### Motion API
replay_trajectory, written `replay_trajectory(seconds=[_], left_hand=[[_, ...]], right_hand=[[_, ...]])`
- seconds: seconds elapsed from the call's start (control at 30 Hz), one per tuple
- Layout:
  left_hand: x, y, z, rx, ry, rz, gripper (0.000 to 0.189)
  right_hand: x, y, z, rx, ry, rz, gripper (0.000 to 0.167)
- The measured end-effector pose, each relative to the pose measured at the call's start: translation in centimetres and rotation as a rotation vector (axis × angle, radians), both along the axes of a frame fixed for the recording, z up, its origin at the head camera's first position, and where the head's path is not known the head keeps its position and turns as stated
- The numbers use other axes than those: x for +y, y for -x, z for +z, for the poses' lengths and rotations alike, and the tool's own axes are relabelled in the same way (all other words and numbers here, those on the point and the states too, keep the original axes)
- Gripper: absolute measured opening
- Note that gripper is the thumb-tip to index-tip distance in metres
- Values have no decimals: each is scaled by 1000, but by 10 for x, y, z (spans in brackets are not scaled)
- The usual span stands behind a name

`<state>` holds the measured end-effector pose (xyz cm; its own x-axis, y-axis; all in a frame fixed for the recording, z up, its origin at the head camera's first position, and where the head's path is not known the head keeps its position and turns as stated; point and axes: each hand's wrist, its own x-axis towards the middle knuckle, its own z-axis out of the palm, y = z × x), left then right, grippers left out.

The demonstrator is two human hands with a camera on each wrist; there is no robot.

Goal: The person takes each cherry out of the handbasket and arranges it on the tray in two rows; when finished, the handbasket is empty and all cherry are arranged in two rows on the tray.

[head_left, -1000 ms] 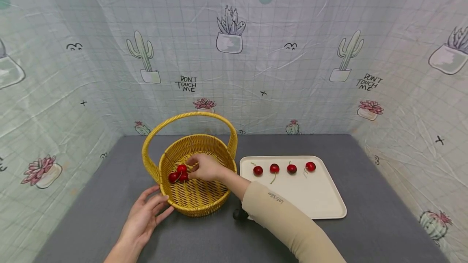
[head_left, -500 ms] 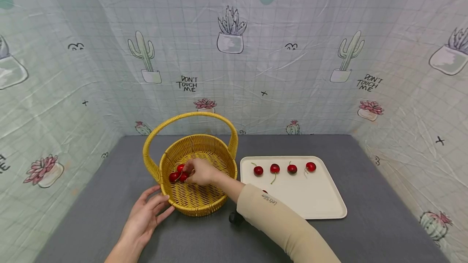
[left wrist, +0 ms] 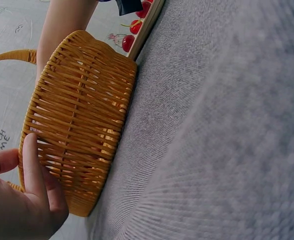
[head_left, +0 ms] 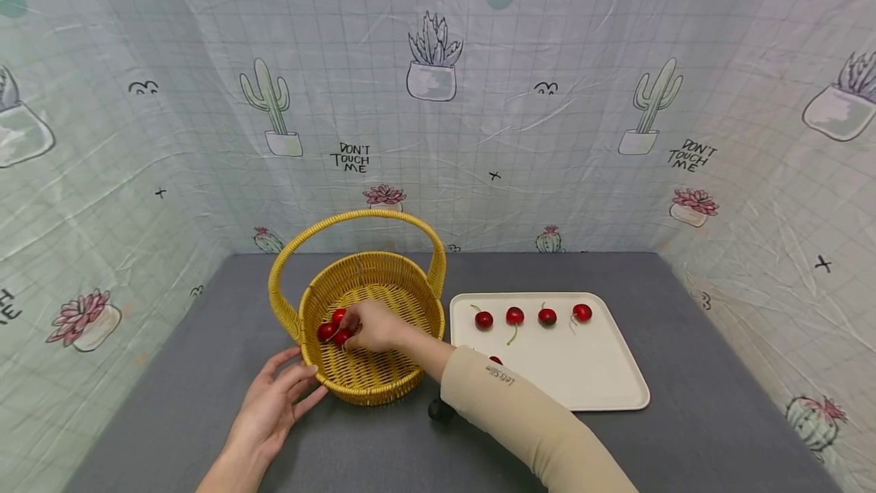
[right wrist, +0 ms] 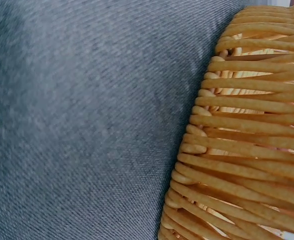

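A yellow wicker basket [head_left: 372, 386] with a tall arched handle stands on the grey tabletop. Three red cherries [head_left: 326, 332] lie bunched inside at its left. My right hand [head_left: 375, 326] reaches into the basket, thumb and index finger around the nearest cherry [head_left: 342, 337], partly covering it. My left hand [head_left: 270, 405] rests against the basket's left front, its fairly straight fingers touching the rim and outer wall. In the left wrist view the fingers [left wrist: 33, 167] lie along the woven side. The right wrist view shows only basket weave [right wrist: 252, 135] and cloth; that hand is hidden.
Right of the basket lies a cream tray [head_left: 582, 371] with a row of several cherries [head_left: 515, 316] along its back. Another cherry [head_left: 496, 361] is partly hidden by the right sleeve [head_left: 520, 409]. A small black object [head_left: 440, 410] shows under the right forearm. Printed cloth walls surround the table.
My right hand has moved slightly left and toward me, its thumb and index finger coming onto the nearest cherry, which has shifted slightly. My left hand and the basket stay put.
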<state>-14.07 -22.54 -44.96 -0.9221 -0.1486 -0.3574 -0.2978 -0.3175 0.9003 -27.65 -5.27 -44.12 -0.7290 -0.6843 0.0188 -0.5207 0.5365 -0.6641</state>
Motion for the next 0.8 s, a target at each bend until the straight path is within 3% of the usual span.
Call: replay_trajectory(seconds=[0.23, 0.47, 0.8], left_hand=[[-1, 1, -1, -1, 3, 0, 65], [0, 2, -3, -4, -1, 4, 64], [0, 2, -2, -2, 3, 6, 64]], right_hand=[[-2, -1, 1, 27, -33, -15, 21], [3, -1, 5, -1, 18, -49, 20], [21, -7, 18, -1, 79, 16, 23]])
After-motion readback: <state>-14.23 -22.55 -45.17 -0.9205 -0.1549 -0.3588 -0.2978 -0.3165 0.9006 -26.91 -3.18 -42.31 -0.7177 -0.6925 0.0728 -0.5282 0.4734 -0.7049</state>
